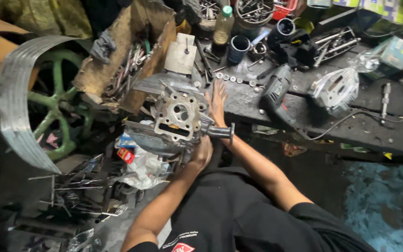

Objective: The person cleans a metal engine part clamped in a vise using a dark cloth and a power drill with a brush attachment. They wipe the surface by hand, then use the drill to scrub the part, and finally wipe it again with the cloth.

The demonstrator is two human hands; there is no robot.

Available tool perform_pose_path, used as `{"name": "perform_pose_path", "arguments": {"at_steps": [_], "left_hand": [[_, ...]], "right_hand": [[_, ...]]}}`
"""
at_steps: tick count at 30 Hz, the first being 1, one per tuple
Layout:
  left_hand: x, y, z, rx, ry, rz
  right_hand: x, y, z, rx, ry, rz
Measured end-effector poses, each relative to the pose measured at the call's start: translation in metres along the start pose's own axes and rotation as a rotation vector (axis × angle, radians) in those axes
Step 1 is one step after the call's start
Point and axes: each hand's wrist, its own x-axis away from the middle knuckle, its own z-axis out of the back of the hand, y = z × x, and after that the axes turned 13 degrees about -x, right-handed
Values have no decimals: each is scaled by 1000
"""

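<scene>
A grey cast-metal engine casing with a square flanged face and a round central bore [179,119] sits at the near edge of a dark, oily wooden workbench [350,126], and everything else is placed from it. The left hand [203,151] presses against the casing's lower right corner, its fingers curled around the metal there. The right hand [217,103] lies flat along the casing's right side, fingers spread wide and pointing away from the person, touching the bench top. A short grey pipe stub with a flange [221,132] juts from the casing to the right, between the two hands. Further right of the casing lies a grey and black electric drill [276,93]. Behind the casing stands a clear plastic bottle with a green cap [223,25], and to the left a green spoked wheel [57,100].
</scene>
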Motion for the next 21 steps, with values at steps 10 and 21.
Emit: {"name": "perform_pose_path", "arguments": {"at_steps": [10, 21], "left_hand": [[-15, -13, 15, -62, -42, -39], [-23, -40, -2, -83, -2, -82]], "right_hand": [[49, -3, -7, -278, -180, -38], [76, 3, -27, -635, -164, -111]]}}
